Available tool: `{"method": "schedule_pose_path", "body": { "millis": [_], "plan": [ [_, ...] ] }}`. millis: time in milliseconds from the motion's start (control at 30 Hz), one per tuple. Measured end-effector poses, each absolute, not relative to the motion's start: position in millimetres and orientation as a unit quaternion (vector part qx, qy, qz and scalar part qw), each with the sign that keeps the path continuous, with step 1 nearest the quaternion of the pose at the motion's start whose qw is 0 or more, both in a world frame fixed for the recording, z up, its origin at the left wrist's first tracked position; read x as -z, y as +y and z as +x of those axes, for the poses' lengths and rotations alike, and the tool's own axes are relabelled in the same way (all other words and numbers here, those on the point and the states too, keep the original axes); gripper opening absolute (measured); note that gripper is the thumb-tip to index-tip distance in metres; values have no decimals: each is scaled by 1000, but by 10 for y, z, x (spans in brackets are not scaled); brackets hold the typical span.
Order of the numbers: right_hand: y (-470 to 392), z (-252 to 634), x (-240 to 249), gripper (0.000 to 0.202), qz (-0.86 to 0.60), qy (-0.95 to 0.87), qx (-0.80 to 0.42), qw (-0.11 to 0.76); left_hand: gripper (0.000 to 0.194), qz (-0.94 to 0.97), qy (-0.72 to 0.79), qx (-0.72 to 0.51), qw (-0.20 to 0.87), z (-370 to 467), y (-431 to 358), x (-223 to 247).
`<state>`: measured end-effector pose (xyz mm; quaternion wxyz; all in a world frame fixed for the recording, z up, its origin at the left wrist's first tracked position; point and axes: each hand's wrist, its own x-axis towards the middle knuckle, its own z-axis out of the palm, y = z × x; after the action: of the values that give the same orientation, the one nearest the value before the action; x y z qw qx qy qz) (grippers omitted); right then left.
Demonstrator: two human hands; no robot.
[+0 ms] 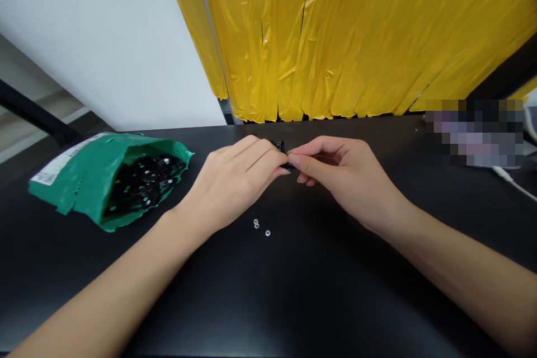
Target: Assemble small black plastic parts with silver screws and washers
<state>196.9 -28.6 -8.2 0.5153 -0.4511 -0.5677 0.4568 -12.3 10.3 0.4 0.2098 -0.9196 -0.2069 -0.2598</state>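
Between my hands, above the dark table (327,268), is a small black part (278,146), mostly hidden by fingers. My left hand (243,173) is closed around it, back of the hand toward me. With thumb and forefinger pinched, my right hand (335,165) meets the part at its right end. Whether anything tiny sits in that pinch is too small to tell. Nearer to me on the tabletop lie small pale rings, one a loose ring (267,232) and two touching rings (255,224).
To the left a torn green plastic bag (84,179) lies with its mouth toward me, full of black parts and pale rings. Yellow plastic sheeting (335,39) hangs behind the table beside a white panel (117,39). A blurred-out object (474,134) and a white cable (516,183) are at right.
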Motion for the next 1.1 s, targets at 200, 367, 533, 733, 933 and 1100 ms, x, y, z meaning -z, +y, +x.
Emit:
{"method": "schedule_pose_path", "body": {
  "millis": [200, 367, 533, 733, 933, 1100],
  "plan": [
    [-285, 2003, 55, 11, -442, -552, -506, 495, 12, -922, -205, 254, 207, -127, 100, -11],
    [-289, 2054, 52, 14, -437, -469, -617, 457, 12, -919, -183, 259, 233, -136, 98, -20],
    [-286, 2060, 58, 19, -433, -444, -644, 449, 16, -914, -192, 261, 244, -137, 94, -9],
    [-266, 2054, 76, 13, -452, -423, -640, 456, 20, -905, -238, 274, 223, -103, 69, 54],
    [-244, 2082, 82, 12, -441, -426, -650, 449, 16, -905, -237, 292, 197, -106, 70, 69],
    [-252, 2075, 71, 21, -435, -431, -652, 448, 10, -911, -209, 309, 176, -120, 70, 59]
  ]
}}
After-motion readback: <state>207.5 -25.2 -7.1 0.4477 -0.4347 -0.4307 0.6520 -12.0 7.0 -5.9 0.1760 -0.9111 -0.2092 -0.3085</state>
